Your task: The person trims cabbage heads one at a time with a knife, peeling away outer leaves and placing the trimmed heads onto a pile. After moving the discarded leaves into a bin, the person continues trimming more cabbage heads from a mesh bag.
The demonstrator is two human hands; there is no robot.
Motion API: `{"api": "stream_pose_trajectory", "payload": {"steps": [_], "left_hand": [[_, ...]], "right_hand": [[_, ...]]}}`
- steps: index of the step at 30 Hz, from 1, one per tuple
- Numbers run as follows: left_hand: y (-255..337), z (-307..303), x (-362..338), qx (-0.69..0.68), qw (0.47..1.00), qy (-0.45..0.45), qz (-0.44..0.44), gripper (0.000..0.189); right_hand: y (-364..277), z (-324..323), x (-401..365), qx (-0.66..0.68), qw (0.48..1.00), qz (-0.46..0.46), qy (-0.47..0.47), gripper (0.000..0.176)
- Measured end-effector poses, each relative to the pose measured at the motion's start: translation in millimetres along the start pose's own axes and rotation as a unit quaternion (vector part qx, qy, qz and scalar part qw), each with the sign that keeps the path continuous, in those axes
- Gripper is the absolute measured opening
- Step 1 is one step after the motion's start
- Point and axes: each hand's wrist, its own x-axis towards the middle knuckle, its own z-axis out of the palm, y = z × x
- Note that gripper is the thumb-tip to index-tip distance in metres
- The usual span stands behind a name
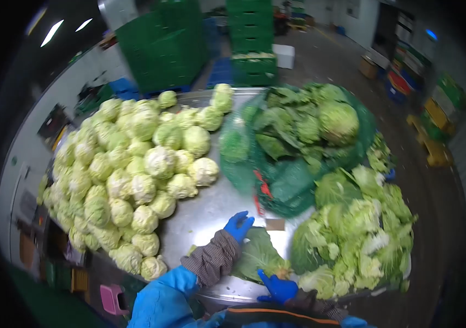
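My left hand [238, 225], in a blue glove, hovers over or rests at the top edge of a large green cabbage leaf [260, 252], fingers stretched out and nothing seen in them. Below it, my blue-gloved right hand [280, 288] is beside the leaf's stem end, with its finger and thumb apart; whether it touches the leaf is hard to tell. The leaf lies on the metal table [192, 218]. A pile of trimmed cabbages [140, 164] spreads to the left. Loose outer leaves [358, 235] are heaped on the right.
At the far side of the table a green net bag [293, 183] lies open with untrimmed cabbages [338, 123] in it. Stacked green crates [252, 41] stand behind the table. A pink stool [113, 299] is on the floor at lower left.
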Motion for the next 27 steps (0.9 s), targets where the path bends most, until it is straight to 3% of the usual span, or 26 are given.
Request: {"api": "stream_pose_trajectory", "payload": {"steps": [1,2,4,8,10,11,14,15,18,19,22,23,24,26,27], "left_hand": [[-43.8,21.8,10.0,0.086,0.995,0.025,0.039,0.071],[-41.8,39.8,7.9,0.144,0.986,0.038,0.074,0.074],[-27.6,75.7,1.6,0.25,0.954,0.06,0.154,0.081],[-15.1,151.4,23.5,0.327,0.932,0.008,0.157,0.094],[-6.6,197.5,36.1,0.25,0.953,-0.007,0.169,0.092],[-1.8,222.6,43.7,0.212,0.962,-0.013,0.172,0.091],[3.9,294.6,78.2,0.1,0.968,-0.058,0.224,0.108],[10.5,314.9,86.6,0.151,0.968,-0.074,0.184,0.113],[29.9,382.5,108.0,0.247,0.941,-0.055,0.227,0.114],[36.3,406.7,117.8,0.237,0.937,-0.074,0.247,0.115],[67.6,486.7,138.1,0.136,0.938,-0.22,0.232,0.115],[76.6,516.0,136.1,0.337,0.887,-0.172,0.267,0.112],[90.3,546.5,130.7,0.29,0.884,-0.218,0.296,0.108],[97.6,613.6,126.5,0.258,0.861,-0.346,0.269,0.102],[116.2,633.6,123.2,0.246,0.863,-0.361,0.253,0.099]], "right_hand": [[17.5,16.5,1.7,0.021,0.999,-0.023,0.025,0.085],[26.1,28.0,-7.7,0.042,0.997,-0.038,0.053,0.082],[15.1,-0.9,-15.3,0.013,0.999,0.037,0.029,0.076],[51.3,25.8,-30.0,-0.014,0.978,0.062,0.199,0.057],[73.3,29.6,-43.3,-0.051,0.97,0.077,0.224,0.047],[88.7,30.4,-53.3,-0.032,0.962,0.086,0.258,0.028],[128.1,18.8,-77.3,-0.042,0.954,0.158,0.25,0.017],[140.6,12.7,-86.9,-0.03,0.939,0.168,0.298,0.012],[184.2,-11.0,-115.6,-0.04,0.923,0.2,0.326,0.011],[206.6,-16.2,-125.1,-0.072,0.894,0.182,0.403,0.011],[250.0,-59.7,-187.6,-0.066,0.887,0.233,0.394,0.011],[268.3,-57.4,-196.2,-0.077,0.886,0.271,0.367,0.013],[283.9,-59.4,-213.5,-0.079,0.883,0.295,0.358,0.02],[319.1,-54.7,-247.6,-0.071,0.853,0.322,0.404,0.032],[331.4,-68.5,-280.3,-0.044,0.853,0.327,0.405,0.038]]}}
